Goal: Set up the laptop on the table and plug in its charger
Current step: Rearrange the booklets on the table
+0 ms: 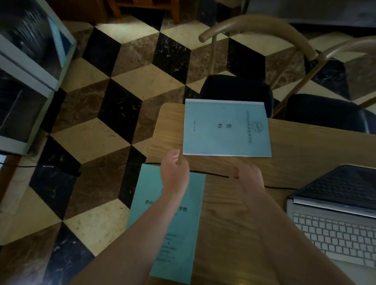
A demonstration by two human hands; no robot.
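The open silver laptop (338, 213) sits on the wooden table (300, 146) at the right, its dark screen tilted back. A thin black charger cable (211, 173) runs from the floor on the left across the table toward the laptop's back left corner. My left hand (174, 170) is over the cable near the table's left edge, fingers curled around it and thumb up. My right hand (246, 174) is further right on the same cable and pinches it at the fingertips. It is blurred. The cable's plug end is not visible.
A blue booklet (226, 127) lies at the table's far edge. A teal booklet (169, 222) lies under my left forearm and overhangs the left edge. Two chairs (238, 88) with dark seats stand behind the table. Grey shelving (21, 72) stands at the left on a patterned floor.
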